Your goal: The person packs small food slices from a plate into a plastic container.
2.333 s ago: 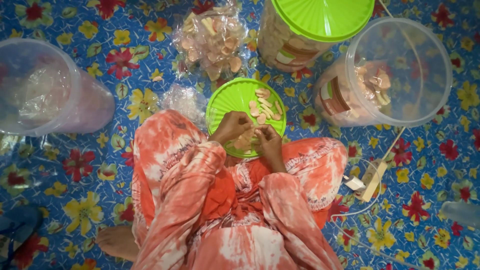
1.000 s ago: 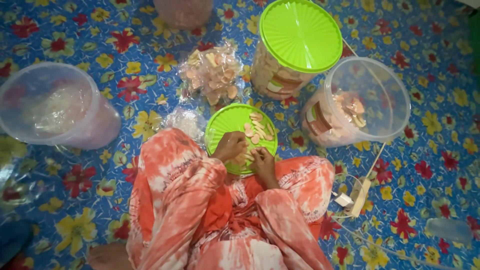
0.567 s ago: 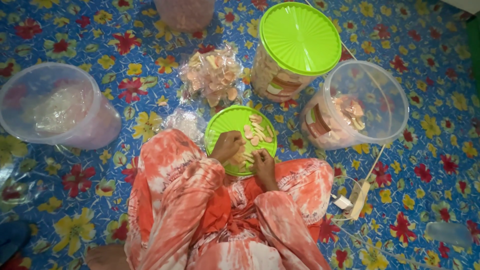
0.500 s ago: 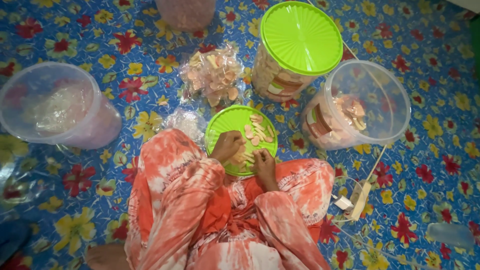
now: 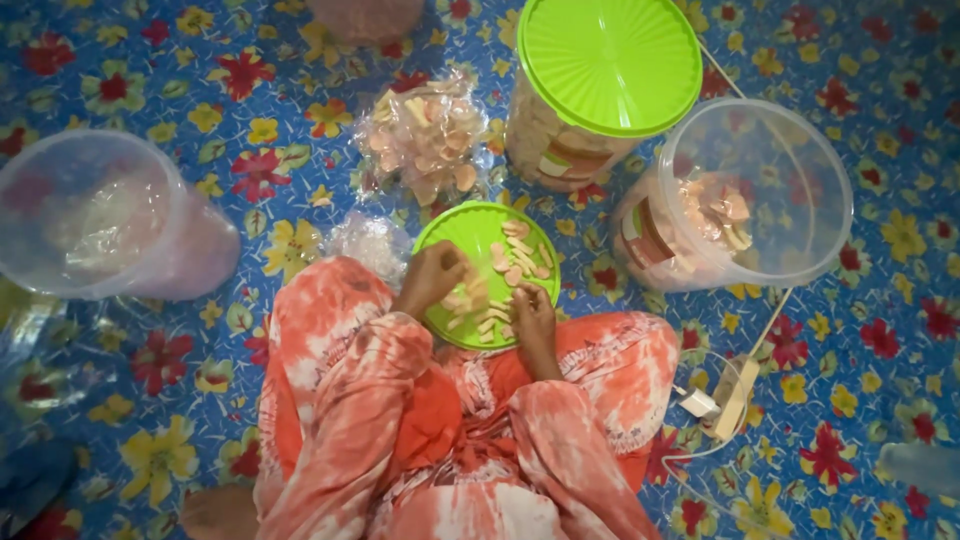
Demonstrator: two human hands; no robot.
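A round green lid (image 5: pixel 470 235) lies upturned on the flowered floor mat in front of my knees, with several pale cracker pieces (image 5: pixel 515 260) scattered on it. My left hand (image 5: pixel 432 277) rests on the lid's left part, fingers curled over some pieces. My right hand (image 5: pixel 532 315) is at the lid's near right edge, fingertips pinched on small pieces. What exactly each hand grips is too small to tell. My arms and legs are covered in orange and white patterned cloth.
A clear bag of crackers (image 5: pixel 425 140) lies beyond the lid. A jar with a green lid (image 5: pixel 608 65) stands at the back, an open clear tub (image 5: pixel 745 195) with crackers right, another clear tub (image 5: pixel 95 215) left. A white power strip and cord (image 5: pixel 730 398) lie right.
The view has drifted slightly, so the tubs sit a little differently in frame. Both hands stay on the green lid, with small finger shifts among the cracker pieces.
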